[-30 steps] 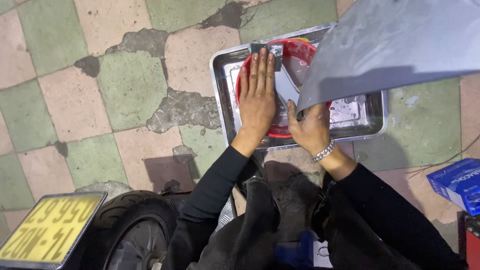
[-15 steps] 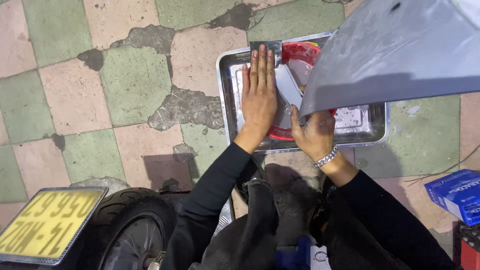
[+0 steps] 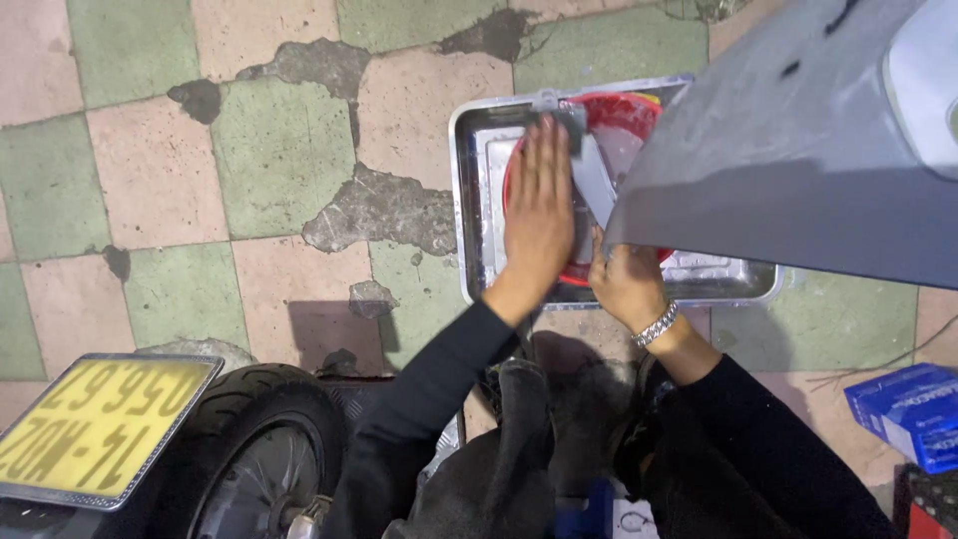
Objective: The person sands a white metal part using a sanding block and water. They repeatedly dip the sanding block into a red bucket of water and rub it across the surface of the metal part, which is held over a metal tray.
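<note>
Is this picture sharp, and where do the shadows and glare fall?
Head view: mostly sharp; the grey panel close to the camera looks soft and hides part of the metal tray. A dark shadow lies under it, and the tray's rim glints. The left hand is evenly lit.

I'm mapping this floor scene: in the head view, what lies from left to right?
Yellow plate → black tyre → left hand flat on the red bowl in the metal tray → right hand → blue box.
</note>
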